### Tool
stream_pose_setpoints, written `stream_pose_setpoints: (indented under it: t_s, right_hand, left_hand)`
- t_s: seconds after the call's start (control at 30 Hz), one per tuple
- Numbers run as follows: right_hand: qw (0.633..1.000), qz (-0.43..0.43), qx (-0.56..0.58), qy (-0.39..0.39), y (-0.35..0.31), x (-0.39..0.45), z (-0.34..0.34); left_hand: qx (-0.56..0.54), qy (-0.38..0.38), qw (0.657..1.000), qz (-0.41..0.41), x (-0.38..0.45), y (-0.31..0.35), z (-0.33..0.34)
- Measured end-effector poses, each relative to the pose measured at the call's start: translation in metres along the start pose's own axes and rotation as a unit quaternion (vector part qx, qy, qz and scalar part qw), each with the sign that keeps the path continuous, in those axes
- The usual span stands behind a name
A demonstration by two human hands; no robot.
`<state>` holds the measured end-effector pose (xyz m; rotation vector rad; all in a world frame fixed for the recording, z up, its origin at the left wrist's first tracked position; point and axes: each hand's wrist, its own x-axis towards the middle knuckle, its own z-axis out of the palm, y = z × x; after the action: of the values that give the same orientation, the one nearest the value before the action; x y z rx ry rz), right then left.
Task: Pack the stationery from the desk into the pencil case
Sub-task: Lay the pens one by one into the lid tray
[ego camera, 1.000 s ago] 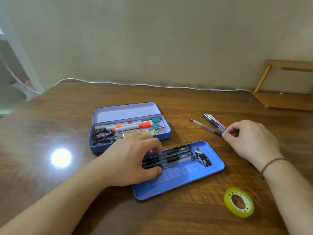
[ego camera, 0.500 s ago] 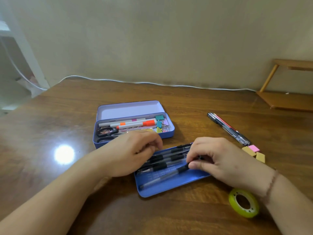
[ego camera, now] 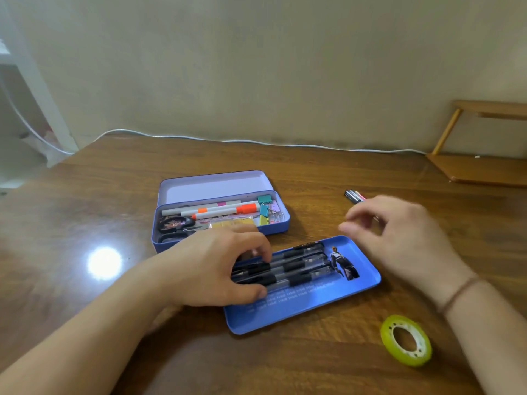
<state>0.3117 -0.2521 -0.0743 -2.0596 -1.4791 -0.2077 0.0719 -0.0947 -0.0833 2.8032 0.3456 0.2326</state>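
Lying open on the wooden desk (ego camera: 85,209), the pencil case (ego camera: 273,228) holds markers, scissors and clips. Just in front of it, the left hand (ego camera: 216,266) curls its fingers and thumb around the left ends of the black pens (ego camera: 299,266), which lie side by side in the blue tray (ego camera: 328,303). Further right, the right hand (ego camera: 399,238) hovers above the tray's far corner, blurred, fingers loosely bent and holding nothing. Behind it, loose pens (ego camera: 352,195) lie on the desk, and a yellow-green tape roll (ego camera: 422,354) lies nearer the front.

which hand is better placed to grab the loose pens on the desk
Likely the right hand: it hovers empty beside the loose pens, while the left hand holds the black pens in the blue tray.
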Motion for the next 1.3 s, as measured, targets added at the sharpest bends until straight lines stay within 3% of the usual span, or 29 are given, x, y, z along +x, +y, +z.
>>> stream_pose_setpoints:
  t_s: [0.07, 0.17, 0.5, 0.63, 0.73, 0.8, 0.9, 1.03, 1.3]
  right_hand:
    - [0.989, 0.117, -0.081, 0.032, 0.023, 0.007, -0.007]
    - [0.960, 0.243, -0.135, -0.043, 0.037, 0.010, -0.006]
    - [0.941, 0.278, -0.186, -0.046, 0.031, 0.013, 0.002]
    - [0.953, 0.229, -0.195, -0.018, 0.027, 0.013, 0.001]
    - [0.993, 0.102, -0.051, 0.021, 0.023, 0.008, -0.008]
    - [0.997, -0.015, 0.064, -0.029, 0.013, 0.004, -0.016]
    - [0.976, -0.115, 0.120, -0.140, -0.005, -0.003, -0.014]
    - [0.962, -0.153, 0.101, -0.204, -0.017, -0.010, -0.003]
    - [0.958, -0.180, 0.054, -0.218, -0.028, -0.014, 0.009]
  left_hand:
    - [0.000, -0.002, 1.000, 0.001, -0.001, 0.000, 0.001]
    - [0.003, -0.001, 1.000, 0.003, -0.001, -0.001, 0.001]
    - [-0.033, 0.005, 0.999, 0.028, -0.002, -0.001, -0.002]
    - [-0.054, 0.018, 0.997, 0.054, -0.002, 0.002, -0.004]
    - [-0.061, 0.009, 0.996, 0.066, -0.003, 0.002, -0.004]
    - [-0.058, 0.007, 0.996, 0.062, -0.002, 0.001, -0.004]
    - [-0.100, 0.040, 0.993, 0.046, -0.001, 0.001, -0.006]
    - [-0.126, 0.087, 0.988, -0.001, -0.001, -0.005, -0.011]
    - [-0.124, 0.025, 0.991, 0.040, -0.003, -0.001, -0.008]
